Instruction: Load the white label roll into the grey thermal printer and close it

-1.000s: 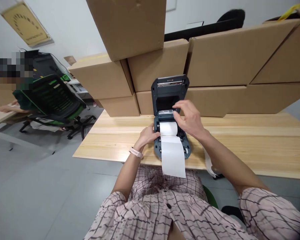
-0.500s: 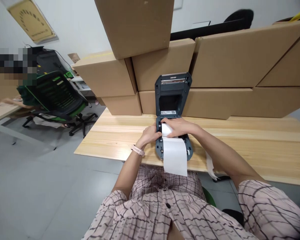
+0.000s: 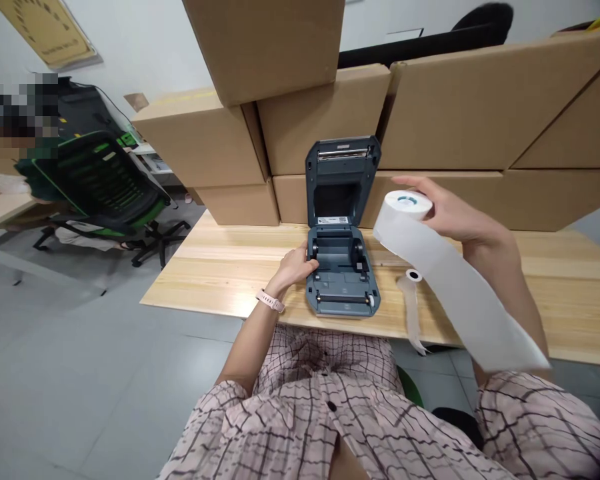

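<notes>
A dark label printer (image 3: 343,280) stands on the wooden table with its lid (image 3: 343,180) raised, and its roll bay shows no roll. My left hand (image 3: 296,268) grips the printer's left side, thumb on the rim and fingers partly hidden behind the edge. To the right of the printer, my right hand (image 3: 450,210) holds up a white paper roll (image 3: 405,203), its long loose strip trailing down to the right over my forearm. Below that roll, a small roll with a black core (image 3: 413,276) rests on the table, its narrow strip hanging over the front edge.
Stacked cardboard boxes (image 3: 445,120) line the back of the wooden table (image 3: 220,267). At the left, a person sits on a green and black chair (image 3: 100,180) beside another table (image 3: 0,213).
The white roll has come out of the printer, up and to the right in my right hand. My left hand stays at the printer's side. The small roll is now uncovered.
</notes>
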`<move>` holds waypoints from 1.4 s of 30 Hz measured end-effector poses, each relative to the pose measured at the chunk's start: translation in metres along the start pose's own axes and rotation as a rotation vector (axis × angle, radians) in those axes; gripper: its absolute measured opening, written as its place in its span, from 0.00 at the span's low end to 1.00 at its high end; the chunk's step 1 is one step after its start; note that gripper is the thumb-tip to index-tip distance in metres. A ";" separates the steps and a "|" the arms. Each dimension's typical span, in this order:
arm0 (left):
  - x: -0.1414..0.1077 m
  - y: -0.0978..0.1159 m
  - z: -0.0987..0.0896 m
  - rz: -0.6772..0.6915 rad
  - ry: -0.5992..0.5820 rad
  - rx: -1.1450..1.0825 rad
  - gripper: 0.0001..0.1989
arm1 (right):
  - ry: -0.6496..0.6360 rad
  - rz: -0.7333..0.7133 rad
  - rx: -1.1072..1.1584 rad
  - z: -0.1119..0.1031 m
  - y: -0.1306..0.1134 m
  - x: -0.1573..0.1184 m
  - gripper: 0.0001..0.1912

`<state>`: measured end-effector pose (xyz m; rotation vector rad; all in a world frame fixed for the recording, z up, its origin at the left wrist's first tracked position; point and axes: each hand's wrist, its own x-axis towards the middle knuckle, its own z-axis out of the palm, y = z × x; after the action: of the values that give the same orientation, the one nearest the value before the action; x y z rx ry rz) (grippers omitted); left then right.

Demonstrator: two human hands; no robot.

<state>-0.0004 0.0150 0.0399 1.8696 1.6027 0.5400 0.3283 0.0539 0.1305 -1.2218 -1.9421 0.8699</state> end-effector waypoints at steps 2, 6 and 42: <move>0.000 0.000 0.000 -0.007 0.006 0.005 0.31 | 0.044 0.094 -0.018 0.006 0.018 0.007 0.51; 0.000 0.001 0.000 -0.014 0.013 0.002 0.30 | 0.059 0.150 0.015 0.033 0.058 0.030 0.56; -0.002 0.001 -0.001 0.061 -0.005 0.080 0.29 | -0.511 -0.450 -0.327 0.095 -0.007 -0.012 0.26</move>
<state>-0.0005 0.0133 0.0418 1.9828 1.5897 0.5028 0.2517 0.0237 0.0815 -0.7062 -2.7173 0.6812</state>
